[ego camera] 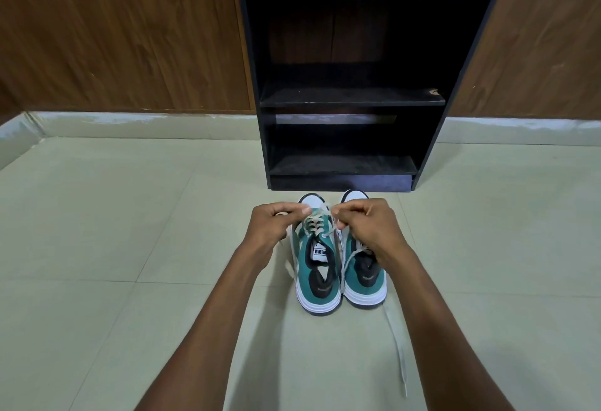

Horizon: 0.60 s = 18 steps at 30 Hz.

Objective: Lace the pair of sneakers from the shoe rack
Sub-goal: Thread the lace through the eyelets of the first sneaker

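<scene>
Two green and white sneakers stand side by side on the floor, toes toward the rack. My left hand (276, 225) and my right hand (367, 225) hover over the left sneaker (317, 267). Each pinches one end of its cream lace (315, 220), which crosses the lower eyelets. The right sneaker (362, 280) is partly hidden under my right hand. Its loose lace (398, 349) trails back across the floor toward me.
A black shoe rack (353, 98) with bare shelves stands just beyond the sneakers against a wood-panelled wall (123, 36). Pale floor tiles (130, 215) spread left and right of the shoes.
</scene>
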### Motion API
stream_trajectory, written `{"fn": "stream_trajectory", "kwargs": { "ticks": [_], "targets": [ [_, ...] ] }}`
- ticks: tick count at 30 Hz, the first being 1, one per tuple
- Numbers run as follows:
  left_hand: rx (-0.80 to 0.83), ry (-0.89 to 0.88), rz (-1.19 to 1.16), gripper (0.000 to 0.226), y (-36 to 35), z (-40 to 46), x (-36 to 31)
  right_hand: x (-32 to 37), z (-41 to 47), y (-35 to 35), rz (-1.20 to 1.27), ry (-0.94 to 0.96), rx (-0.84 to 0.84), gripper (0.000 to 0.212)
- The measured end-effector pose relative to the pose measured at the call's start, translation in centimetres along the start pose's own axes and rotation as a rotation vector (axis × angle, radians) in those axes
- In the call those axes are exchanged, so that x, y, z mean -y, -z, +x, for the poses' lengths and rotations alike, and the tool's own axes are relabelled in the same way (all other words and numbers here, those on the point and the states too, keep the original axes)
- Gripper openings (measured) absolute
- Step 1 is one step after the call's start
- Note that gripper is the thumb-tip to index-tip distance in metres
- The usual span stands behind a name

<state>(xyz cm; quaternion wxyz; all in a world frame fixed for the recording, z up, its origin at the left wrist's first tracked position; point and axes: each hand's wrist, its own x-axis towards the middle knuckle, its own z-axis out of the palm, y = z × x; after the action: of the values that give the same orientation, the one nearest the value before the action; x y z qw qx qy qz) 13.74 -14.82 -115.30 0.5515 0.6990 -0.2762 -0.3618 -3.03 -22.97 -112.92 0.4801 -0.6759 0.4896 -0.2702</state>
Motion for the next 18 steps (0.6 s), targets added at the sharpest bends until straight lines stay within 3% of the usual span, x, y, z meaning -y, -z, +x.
{"fn": "stream_trajectory", "kwargs": {
  "ticks": [4,7,9,12,18],
  "targets": [
    [-0.157,-0.048,0.46,0.006,1.4,0.8,3.1,-0.7,0.4,0.4,-0.404,-0.009,-0.099,0.019],
    [-0.172,-0.094,0.822,0.016,1.3,0.7,4.1,-0.9,0.3,0.2,-0.408,-0.042,-0.094,0.024],
    [-0.097,-0.205,0.834,0.028,0.6,0.6,3.8,-0.7,0.1,-0.2,-0.411,-0.04,-0.017,0.027],
    [0.061,-0.272,0.613,0.029,-0.1,0.2,3.2,-0.3,-0.2,-1.0,-0.545,0.011,0.111,0.044],
    [0.069,-0.273,0.809,0.031,0.3,0.2,3.2,-0.2,-0.4,-0.8,-0.677,0.098,0.147,0.019]
  ]
}}
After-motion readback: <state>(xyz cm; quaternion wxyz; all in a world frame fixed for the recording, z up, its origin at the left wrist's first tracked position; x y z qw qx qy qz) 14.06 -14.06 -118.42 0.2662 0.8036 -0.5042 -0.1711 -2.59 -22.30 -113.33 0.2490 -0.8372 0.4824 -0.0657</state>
